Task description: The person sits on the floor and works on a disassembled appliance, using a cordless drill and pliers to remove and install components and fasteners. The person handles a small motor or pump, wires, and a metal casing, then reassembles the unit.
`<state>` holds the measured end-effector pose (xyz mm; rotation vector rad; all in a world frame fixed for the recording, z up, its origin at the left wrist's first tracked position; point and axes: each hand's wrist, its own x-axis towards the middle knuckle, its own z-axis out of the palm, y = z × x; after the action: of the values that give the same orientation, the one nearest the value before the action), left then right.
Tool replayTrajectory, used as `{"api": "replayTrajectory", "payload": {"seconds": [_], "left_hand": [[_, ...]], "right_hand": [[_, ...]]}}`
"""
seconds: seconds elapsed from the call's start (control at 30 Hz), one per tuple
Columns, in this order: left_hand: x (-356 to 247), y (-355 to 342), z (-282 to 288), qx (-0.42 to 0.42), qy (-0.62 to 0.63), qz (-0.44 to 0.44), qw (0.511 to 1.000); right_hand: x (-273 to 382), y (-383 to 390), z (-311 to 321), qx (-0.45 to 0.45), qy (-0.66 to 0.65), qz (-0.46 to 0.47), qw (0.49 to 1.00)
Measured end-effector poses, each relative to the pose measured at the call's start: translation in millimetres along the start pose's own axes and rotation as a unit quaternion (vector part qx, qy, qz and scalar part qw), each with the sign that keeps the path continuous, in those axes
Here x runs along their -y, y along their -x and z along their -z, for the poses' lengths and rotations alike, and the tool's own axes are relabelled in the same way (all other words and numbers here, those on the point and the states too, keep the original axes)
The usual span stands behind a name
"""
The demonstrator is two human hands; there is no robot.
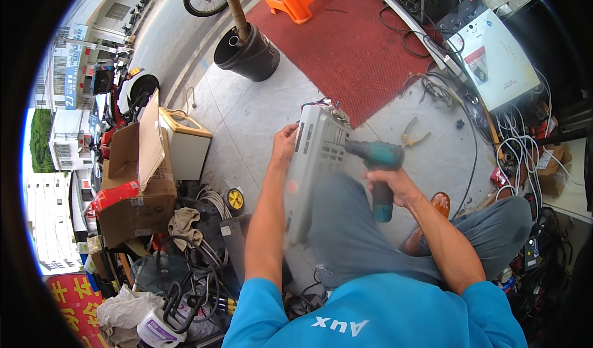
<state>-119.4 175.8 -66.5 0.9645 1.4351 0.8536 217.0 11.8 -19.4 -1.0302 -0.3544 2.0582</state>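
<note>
Gripping the drill [384, 155], the right hand [395, 184] had its fingers wrapped around the handle, while the left hand [285, 145] held the casing [306, 169] by its upper left edge, fingers bent against it and their tips partly hidden. The drill's nose pointed at the casing's slotted face; whether it touched could not be told. The casing stood tilted on the floor [235, 119], directly in front of the person, and the left leg [336, 218] covered its lower right part. Just right of the casing, past the drill, lay pliers [420, 140] with yellow handles. Beyond the casing spread a red mat [346, 51], with an orange stool [295, 5] farther off and a black bucket [262, 57] to the stool's left. Left of the casing were a yellow wheel [235, 198] and, farther out, an open carton [142, 209]; well to its right stood a white appliance [503, 63] among loose cables [513, 138]. The left arm stretched forward, nearly straight, along the casing's left side. The right arm bent at the elbow, its forearm slanting inward toward the casing, and the drill's body lay roughly level with the slots.
</note>
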Motion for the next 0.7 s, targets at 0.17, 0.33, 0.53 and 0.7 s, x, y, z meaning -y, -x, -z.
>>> {"api": "replayTrajectory", "payload": {"seconds": [0.17, 0.33, 0.53, 0.7], "left_hand": [[-2.5, 2.2, -0.6, -0.002, 0.008, 0.005, 1.000], [-0.6, 1.9, 0.0, -0.002, 0.017, 0.009, 1.000], [2.3, -2.9, 2.9, -0.006, 0.003, 0.018, 1.000], [0.7, 0.2, 1.5, 0.006, 0.016, 0.004, 1.000]], "right_hand": [[-5.4, -4.7, 4.9, 0.013, -0.026, -0.016, 0.999], [-8.0, -7.3, 8.7, 0.023, -0.031, -0.019, 0.999], [-7.3, -8.9, 8.8, 0.029, -0.014, -0.017, 0.999], [-8.9, -8.3, 9.5, 0.025, -0.041, -0.028, 0.998]]}}
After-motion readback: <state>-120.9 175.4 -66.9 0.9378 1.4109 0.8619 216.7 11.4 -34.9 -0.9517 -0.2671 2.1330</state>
